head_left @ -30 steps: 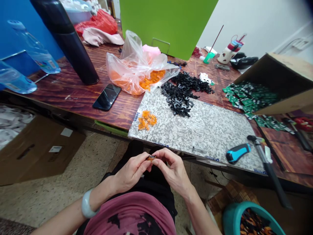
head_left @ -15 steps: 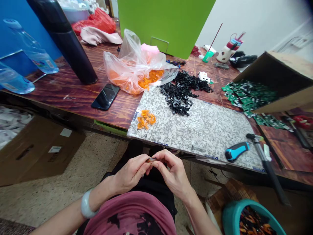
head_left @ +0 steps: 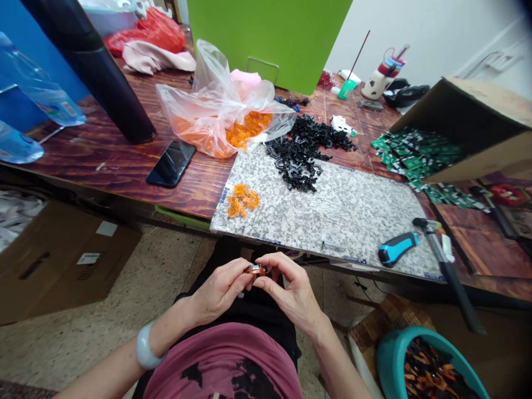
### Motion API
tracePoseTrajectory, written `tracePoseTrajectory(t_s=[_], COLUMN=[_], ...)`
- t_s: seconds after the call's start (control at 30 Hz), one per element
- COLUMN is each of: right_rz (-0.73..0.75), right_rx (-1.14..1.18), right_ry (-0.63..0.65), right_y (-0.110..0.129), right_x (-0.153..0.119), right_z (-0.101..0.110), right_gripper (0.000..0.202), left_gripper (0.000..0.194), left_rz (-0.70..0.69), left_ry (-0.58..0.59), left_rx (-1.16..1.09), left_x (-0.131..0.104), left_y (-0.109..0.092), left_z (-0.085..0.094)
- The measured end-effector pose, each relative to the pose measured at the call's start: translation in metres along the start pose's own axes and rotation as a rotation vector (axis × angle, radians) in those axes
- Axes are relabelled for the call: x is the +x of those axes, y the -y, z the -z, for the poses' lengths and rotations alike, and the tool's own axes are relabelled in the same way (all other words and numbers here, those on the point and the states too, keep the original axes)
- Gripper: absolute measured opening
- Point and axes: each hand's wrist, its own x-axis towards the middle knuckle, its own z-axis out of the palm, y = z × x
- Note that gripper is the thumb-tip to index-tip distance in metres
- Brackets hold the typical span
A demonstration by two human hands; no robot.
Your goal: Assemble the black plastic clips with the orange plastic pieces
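A small orange-and-black plastic piece [head_left: 256, 270] is held over my lap, in front of the bench edge. My left hand [head_left: 222, 289] pinches its left end between thumb and fingers. My right hand [head_left: 293, 291] closes round the other end, index finger above and thumb below; the fingertips partly hide the piece. Beyond the hands lies a speckled stone slab [head_left: 282, 221]. On it are a little heap of clear orange parts [head_left: 242, 200], a pile of black plastic parts [head_left: 299, 160] and several thin metal pins [head_left: 330, 209].
A blue-and-black tool handle [head_left: 398, 249] and a hammer [head_left: 451, 274] lie at the slab's right. Green circuit boards [head_left: 415, 158] spill from a cardboard box [head_left: 482, 105]. A teal bucket [head_left: 384, 360] of orange-and-black pieces stands low right. A phone [head_left: 171, 164] and plastic bag [head_left: 195, 124] lie left.
The piece has turned a little in my fingers, showing more of its orange side and a shiny strip. My right fingers have parted slightly around it. The view has shifted slightly.
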Motion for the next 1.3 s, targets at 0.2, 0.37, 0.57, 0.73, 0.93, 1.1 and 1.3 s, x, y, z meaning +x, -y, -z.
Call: tracePoseTrajectory(t_s=[0.2,0.37,0.57,0.73,0.93,1.1,1.3], right_rz=[-0.038,-0.047,-0.233,-0.554,-0.968,-1.069,-0.282], right_rx=[0.027,-0.062,-0.083,-0.389,-0.729,-0.892,-0.939], right_ry=[-0.053,-0.118,-0.202,-0.624,-1.189,-1.439,-1.343], right_y=[-0.007,-0.011,-0.044,-0.1,-0.119,-0.109,-0.059], right_x=[-0.006,-0.014,-0.032,-0.101,-0.246,-0.293,-0.159], right_z=[-0.006,-0.012,-0.003,0.074,0.19,0.223,0.201], right_gripper=[0.011,0.015,0.023,0.041,0.049,0.043,0.041], left_gripper=[0.027,0.031,0.026,0.043,0.042,0.039,0.039], left_rz=[0.022,0.061,0.255,0.396,0.422,0.414,0.407], left_ry=[0.032,0.024,0.2,0.246,0.282,0.272,0.28], left_rx=[-0.045,-0.082,-0.134,-0.074,-0.038,-0.043,-0.063], left_x=[-0.003,-0.006,0.004,0.006,-0.001,-0.002,0.004], left_y=[0.004,0.009,0.02,0.036,0.055,0.051,0.041], left_z=[-0.006,-0.017,-0.03,-0.032,-0.026,-0.025,-0.027])
